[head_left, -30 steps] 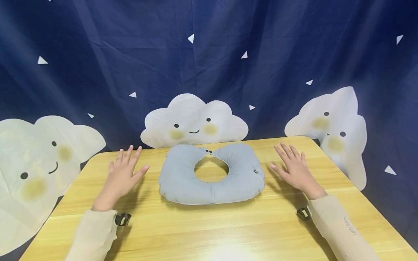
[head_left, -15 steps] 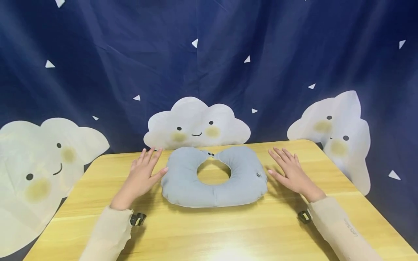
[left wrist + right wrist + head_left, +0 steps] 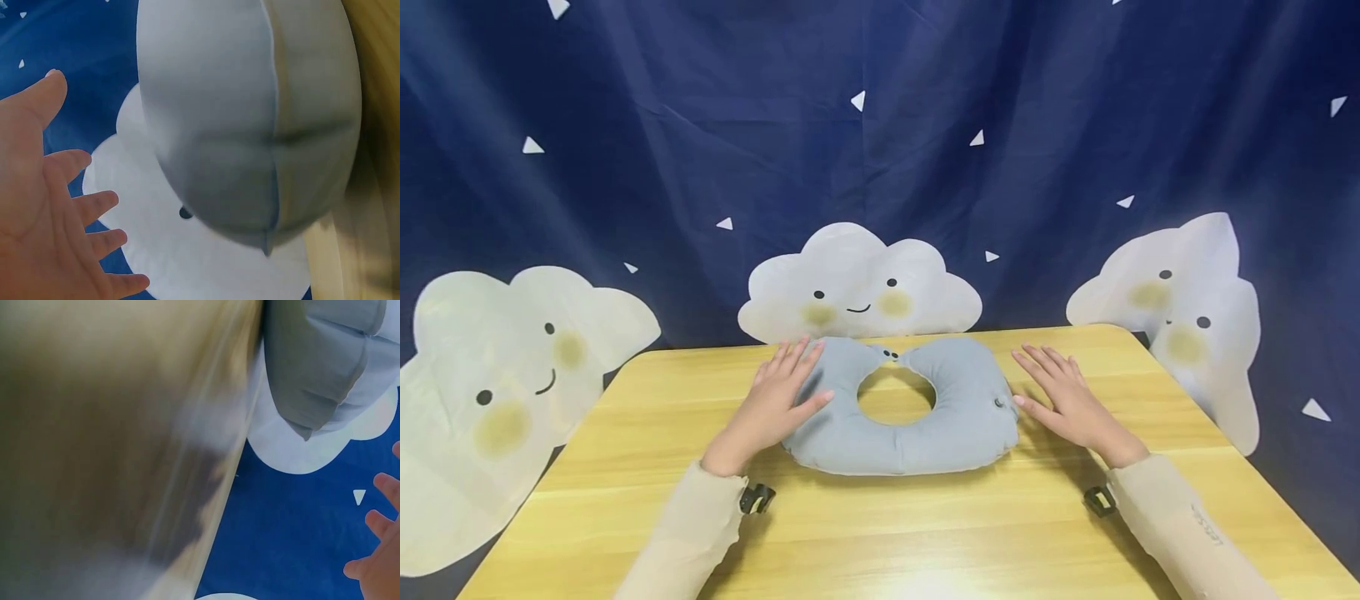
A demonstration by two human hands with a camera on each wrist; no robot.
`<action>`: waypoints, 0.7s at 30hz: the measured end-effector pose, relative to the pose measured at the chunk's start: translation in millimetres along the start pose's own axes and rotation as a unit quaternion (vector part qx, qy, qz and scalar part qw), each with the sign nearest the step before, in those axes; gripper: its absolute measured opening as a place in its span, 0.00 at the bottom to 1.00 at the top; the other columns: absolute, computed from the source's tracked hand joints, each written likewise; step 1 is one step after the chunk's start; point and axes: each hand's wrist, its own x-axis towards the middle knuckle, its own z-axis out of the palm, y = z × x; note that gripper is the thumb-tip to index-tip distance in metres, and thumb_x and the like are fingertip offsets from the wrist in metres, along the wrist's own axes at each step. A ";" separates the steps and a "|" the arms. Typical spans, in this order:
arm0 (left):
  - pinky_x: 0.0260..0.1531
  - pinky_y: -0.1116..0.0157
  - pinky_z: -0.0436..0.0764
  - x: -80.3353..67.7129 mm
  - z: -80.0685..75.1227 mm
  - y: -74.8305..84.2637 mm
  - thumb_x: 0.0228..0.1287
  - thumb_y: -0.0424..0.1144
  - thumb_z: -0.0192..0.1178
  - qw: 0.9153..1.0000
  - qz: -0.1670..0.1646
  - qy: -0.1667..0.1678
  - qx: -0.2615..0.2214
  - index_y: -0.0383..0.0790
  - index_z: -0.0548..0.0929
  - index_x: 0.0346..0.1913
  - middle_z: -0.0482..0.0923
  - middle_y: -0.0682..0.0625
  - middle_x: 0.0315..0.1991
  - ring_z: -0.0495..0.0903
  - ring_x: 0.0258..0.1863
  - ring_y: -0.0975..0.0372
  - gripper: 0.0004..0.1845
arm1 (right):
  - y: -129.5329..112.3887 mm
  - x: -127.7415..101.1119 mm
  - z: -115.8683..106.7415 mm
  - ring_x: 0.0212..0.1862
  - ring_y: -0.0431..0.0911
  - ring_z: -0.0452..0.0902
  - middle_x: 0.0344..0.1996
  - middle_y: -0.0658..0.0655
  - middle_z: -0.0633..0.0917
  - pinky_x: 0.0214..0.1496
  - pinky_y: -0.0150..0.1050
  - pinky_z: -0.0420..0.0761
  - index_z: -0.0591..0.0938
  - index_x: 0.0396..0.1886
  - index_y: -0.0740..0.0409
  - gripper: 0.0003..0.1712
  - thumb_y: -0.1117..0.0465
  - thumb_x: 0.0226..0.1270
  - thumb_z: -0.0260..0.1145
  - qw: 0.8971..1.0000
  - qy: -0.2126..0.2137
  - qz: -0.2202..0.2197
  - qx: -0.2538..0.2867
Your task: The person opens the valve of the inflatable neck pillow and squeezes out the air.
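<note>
Left hand lies flat, fingers straight, over the grey pillow's left lobe; right hand, fingers spread too, rests just beside it on the table.

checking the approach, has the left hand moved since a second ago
Yes. The left hand has moved right across the table and now rests on the left side of the grey neck pillow.

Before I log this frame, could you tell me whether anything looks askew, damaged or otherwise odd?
Nothing stands out. The grey pillow lies flat on the table, whole and puffed. The left hand lies over its left side, fingers straight; the right hand is open beside its right edge.
</note>
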 end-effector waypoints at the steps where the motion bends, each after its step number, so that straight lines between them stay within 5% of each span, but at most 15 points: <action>1: 0.63 0.34 0.45 0.4 0.8 2.1 0.67 0.59 0.51 1.000 0.004 -0.002 -0.002 0.49 0.51 0.75 0.43 0.45 0.75 0.40 0.73 0.43 0.39 | -0.4 0.4 -0.2 0.71 0.65 0.47 0.70 0.63 0.60 0.66 0.70 0.40 0.59 0.73 0.47 0.39 0.51 0.64 0.63 1.000 0.000 -0.002 0.001; 17: 0.66 0.39 0.48 14.7 13.8 31.4 0.67 0.60 0.50 0.997 0.063 -0.020 -0.046 0.49 0.50 0.75 0.45 0.46 0.75 0.44 0.73 0.45 0.40 | -5.7 4.5 2.7 0.68 0.63 0.55 0.67 0.65 0.65 0.64 0.61 0.57 0.64 0.70 0.58 0.40 0.56 0.60 0.68 0.997 -0.017 -0.035 0.071; 21: 0.65 0.40 0.51 21.7 22.2 41.7 0.66 0.61 0.50 0.996 0.075 -0.032 -0.044 0.48 0.50 0.75 0.45 0.46 0.75 0.46 0.72 0.42 0.40 | -9.0 4.9 7.0 0.67 0.61 0.59 0.66 0.64 0.66 0.68 0.47 0.59 0.63 0.70 0.59 0.40 0.55 0.60 0.68 0.994 -0.042 -0.050 0.089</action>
